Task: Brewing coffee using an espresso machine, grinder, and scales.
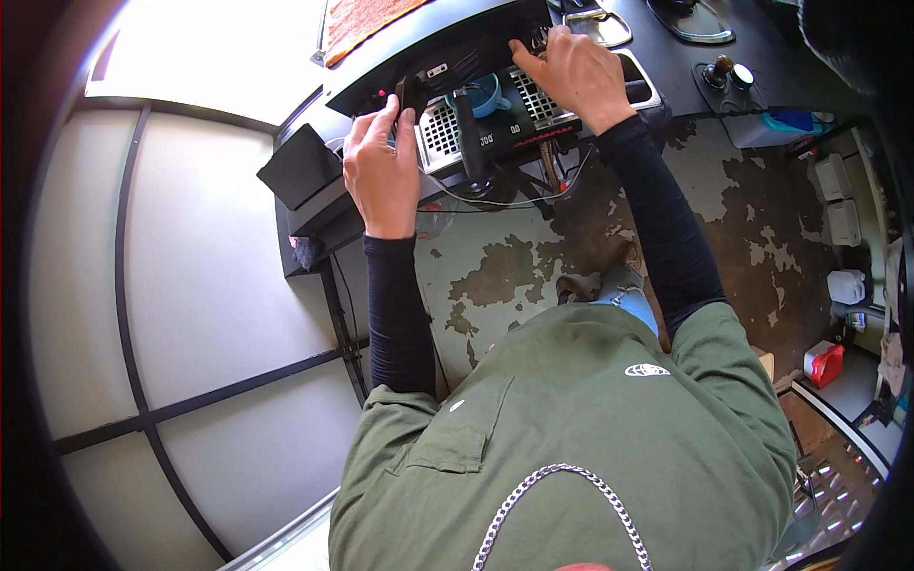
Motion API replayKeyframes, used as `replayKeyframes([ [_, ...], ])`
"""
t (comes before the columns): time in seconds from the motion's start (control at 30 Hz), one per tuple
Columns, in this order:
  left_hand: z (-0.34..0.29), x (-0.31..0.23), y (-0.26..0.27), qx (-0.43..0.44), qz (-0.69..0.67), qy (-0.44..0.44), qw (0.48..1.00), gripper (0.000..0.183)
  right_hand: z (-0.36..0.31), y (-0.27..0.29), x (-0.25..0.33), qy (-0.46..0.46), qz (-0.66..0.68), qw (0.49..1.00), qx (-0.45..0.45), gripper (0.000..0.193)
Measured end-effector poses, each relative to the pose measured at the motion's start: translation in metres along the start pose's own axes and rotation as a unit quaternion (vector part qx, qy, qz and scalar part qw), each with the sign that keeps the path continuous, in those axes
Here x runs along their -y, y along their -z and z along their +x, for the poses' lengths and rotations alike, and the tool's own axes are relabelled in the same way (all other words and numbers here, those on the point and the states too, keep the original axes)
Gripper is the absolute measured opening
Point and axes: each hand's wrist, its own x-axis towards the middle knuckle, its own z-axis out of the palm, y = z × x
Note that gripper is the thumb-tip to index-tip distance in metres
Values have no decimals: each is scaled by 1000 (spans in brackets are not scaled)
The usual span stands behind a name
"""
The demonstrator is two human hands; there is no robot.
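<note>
The left hand [381, 181], thumb and fingers slightly parted, is at the coffee machine's [381, 81] left front; whether it grips, I cannot tell. A black handle [468, 138] juts out mid-machine, just beside a blue cup [495, 97]. The right hand [585, 81] curls near the right end, its grip hidden.

The black portafilter handle [467, 143] juts across the blue cup's [493, 97] front; bare drip-tray grate [538, 107] leaves room between cup and right hand [583, 78].
</note>
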Motion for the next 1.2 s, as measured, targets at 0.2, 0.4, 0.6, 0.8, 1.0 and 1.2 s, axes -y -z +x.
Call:
replayKeyframes([
  [0.2,0,1,-1,0,0,2,1000,29,0,0,-1,1,-3,1000,9,60],
  [0.4,0,-1,-1,-3,-6,8,1000,28,0,1,-1,0,5,1000,7,60],
  [0.6,0,1,-3,-5,-5,2,1000,28,0,2,0,-13,8,1000,27,60],
  [0.8,0,1,-2,-11,-4,-3,1000,28,0,3,0,-12,18,999,24,60],
  [1.0,-1,1,-2,-11,-6,-2,1000,28,-1,2,0,-5,23,1000,11,60],
  [1.2,-1,1,-2,-12,-7,-2,1000,28,-1,4,2,-14,27,999,11,60],
])
